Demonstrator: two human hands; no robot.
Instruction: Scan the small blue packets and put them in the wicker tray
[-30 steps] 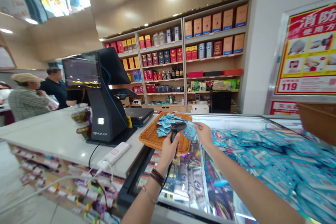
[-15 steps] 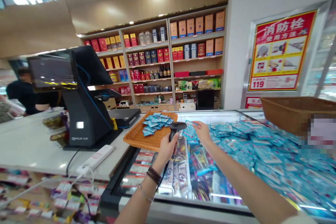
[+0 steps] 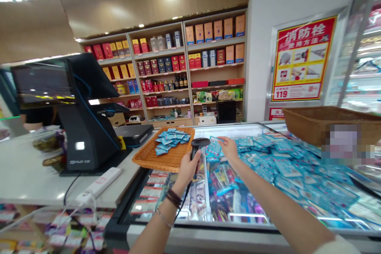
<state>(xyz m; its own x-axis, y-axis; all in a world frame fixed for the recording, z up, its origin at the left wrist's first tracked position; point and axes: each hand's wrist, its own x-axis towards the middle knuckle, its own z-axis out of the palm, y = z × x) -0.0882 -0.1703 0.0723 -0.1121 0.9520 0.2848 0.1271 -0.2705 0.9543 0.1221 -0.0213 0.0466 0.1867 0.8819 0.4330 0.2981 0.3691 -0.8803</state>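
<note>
White tabletop [image 3: 26,174] at nine o'clock; wicker tray [image 3: 166,163] at eleven holds blue sachets [image 3: 170,141]. Left hand [image 3: 187,170] grips a barcode scanner [image 3: 198,145]; right hand [image 3: 228,147] pinches a blue sachet [image 3: 213,141] above the glass freezer [image 3: 238,202].

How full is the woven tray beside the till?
The woven tray is only partly full: a small heap of blue packets lies in its middle, with bare weave showing all around it.

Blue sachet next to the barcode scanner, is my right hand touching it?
Touching. The head view shows the right hand with its fingertips pinching the edge of the small blue sachet, right beside the barcode scanner.
</note>
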